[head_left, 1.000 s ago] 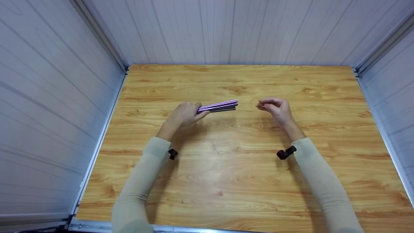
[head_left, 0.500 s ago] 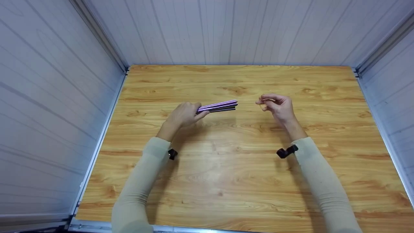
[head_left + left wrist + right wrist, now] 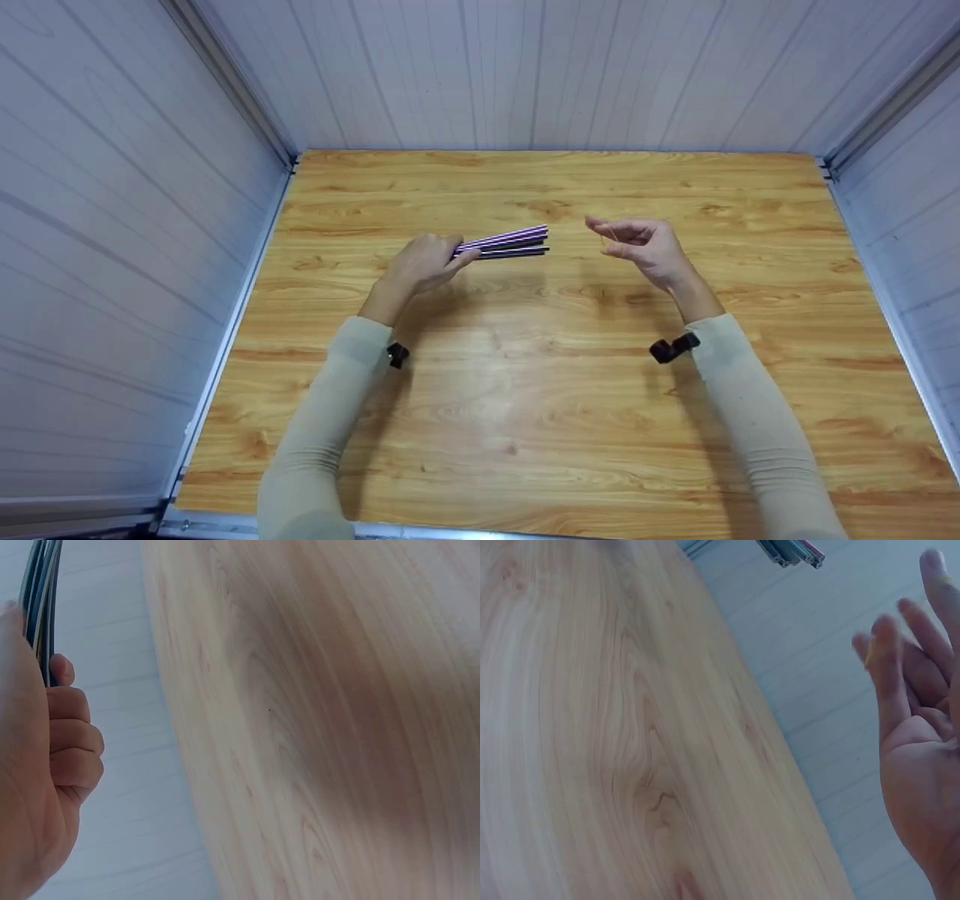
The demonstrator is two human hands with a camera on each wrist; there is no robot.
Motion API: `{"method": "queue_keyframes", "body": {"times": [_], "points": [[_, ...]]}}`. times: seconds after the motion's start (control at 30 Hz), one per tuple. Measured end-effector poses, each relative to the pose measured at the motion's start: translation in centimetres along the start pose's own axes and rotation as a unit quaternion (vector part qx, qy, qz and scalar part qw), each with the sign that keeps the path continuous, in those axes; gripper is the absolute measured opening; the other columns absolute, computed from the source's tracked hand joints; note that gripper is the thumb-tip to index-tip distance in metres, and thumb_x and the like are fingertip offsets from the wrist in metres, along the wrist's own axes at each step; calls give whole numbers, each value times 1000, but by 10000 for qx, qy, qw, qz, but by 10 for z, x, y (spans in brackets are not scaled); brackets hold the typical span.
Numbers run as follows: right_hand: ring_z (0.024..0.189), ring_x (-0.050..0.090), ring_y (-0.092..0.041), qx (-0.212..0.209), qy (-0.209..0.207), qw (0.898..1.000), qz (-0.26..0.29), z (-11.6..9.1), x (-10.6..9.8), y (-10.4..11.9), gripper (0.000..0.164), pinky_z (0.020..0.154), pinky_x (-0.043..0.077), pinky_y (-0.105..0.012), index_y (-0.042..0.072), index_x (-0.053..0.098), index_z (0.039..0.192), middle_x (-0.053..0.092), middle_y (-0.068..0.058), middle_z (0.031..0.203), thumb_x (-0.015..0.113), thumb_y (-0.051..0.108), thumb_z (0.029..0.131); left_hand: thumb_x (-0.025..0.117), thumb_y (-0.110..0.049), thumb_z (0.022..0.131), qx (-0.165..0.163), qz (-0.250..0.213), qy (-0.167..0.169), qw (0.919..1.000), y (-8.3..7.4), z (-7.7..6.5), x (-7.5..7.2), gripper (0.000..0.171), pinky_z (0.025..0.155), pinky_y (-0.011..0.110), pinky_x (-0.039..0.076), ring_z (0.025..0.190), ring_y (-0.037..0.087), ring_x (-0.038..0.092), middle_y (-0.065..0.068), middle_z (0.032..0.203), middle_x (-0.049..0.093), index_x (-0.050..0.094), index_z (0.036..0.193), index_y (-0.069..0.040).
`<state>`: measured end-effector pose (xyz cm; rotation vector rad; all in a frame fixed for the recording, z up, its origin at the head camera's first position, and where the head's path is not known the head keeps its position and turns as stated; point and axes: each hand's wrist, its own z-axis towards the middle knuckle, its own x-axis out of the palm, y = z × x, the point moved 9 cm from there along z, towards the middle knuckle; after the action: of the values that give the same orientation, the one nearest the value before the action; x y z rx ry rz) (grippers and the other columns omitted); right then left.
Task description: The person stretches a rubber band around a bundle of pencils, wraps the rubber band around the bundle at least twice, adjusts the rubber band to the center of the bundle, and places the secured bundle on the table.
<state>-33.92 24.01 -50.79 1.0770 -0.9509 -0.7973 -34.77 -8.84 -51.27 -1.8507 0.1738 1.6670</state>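
Note:
My left hand (image 3: pixel 424 264) grips a bundle of thin, shiny purple and dark sticks (image 3: pixel 510 244) above the table, their free ends fanned slightly to the right. In the left wrist view, fingers curl around the sticks (image 3: pixel 41 596). The stick ends (image 3: pixel 791 553) look hollow in the right wrist view, though blurred. Across a gap to the right, my right hand (image 3: pixel 654 251) is raised with thumb and fingers spread apart. A thin yellowish rubber band (image 3: pixel 602 240) is looped over those digits and stretched between them. Only bits of it show in the right wrist view.
A wood-grain table (image 3: pixel 480 420) lies beneath both hands. Pale panel walls (image 3: pixel 495 75) stand at the back and on both sides, with metal edging along the table. Black wrist cameras (image 3: pixel 675 347) hang beside both cuffs.
My right thumb and fingers have spread from a pinch, opening the rubber band into a stretched loop. The left hand has shifted slightly left, and the sticks fan a little wider.

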Motion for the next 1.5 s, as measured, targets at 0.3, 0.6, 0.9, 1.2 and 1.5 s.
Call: {"method": "queue_keyframes", "body": {"times": [0.3, 0.6, 0.9, 1.2, 1.5], "points": [[151, 63, -11, 165, 246, 9977, -607, -2, 12, -5, 60, 124, 50, -28, -10, 60, 153, 69, -3, 159, 79, -15, 96, 50, -48, 119, 133, -129, -175, 9997, -4, 1, -9, 51, 62, 32, 30, 65, 14, 35, -5, 70, 35, 56, 87, -8], [152, 56, -8, 77, 325, 9948, -965, -1, 25, -13, 74, 121, 55, -27, -12, 51, 158, 60, -5, 162, 87, -7, 93, 61, -57, 114, -4, -240, -80, 9997, -7, 3, -13, 55, 60, 30, 27, 62, 12, 28, -5, 69, 31, 51, 85, -11], [152, 58, -11, -35, 246, 9929, -1162, 1, 28, -12, 73, 118, 57, -28, -9, 51, 158, 61, -4, 162, 79, -20, 91, 58, -59, 114, 9, -44, 115, 9999, -12, 8, -12, 56, 58, 29, 30, 62, 12, 34, -5, 70, 36, 57, 90, -8], [152, 61, -19, -311, 337, 9916, -1212, 1, 37, -11, 73, 119, 58, -32, -7, 55, 156, 62, -8, 162, 86, -12, 91, 55, -57, 117, 143, -138, 346, 9992, -18, 9, -6, 56, 59, 30, 30, 61, 12, 30, -4, 69, 34, 48, 82, -13], [144, 64, -15, -538, 486, 9887, -1315, 7, 48, -4, 73, 116, 58, -29, -8, 56, 155, 63, -14, 161, 88, -11, 89, 52, -59, 117, 158, -59, 593, 9981, -31, 16, -3, 57, 60, 30, 32, 59, 11, 30, -4, 68, 35, 47, 81, -15]]}}
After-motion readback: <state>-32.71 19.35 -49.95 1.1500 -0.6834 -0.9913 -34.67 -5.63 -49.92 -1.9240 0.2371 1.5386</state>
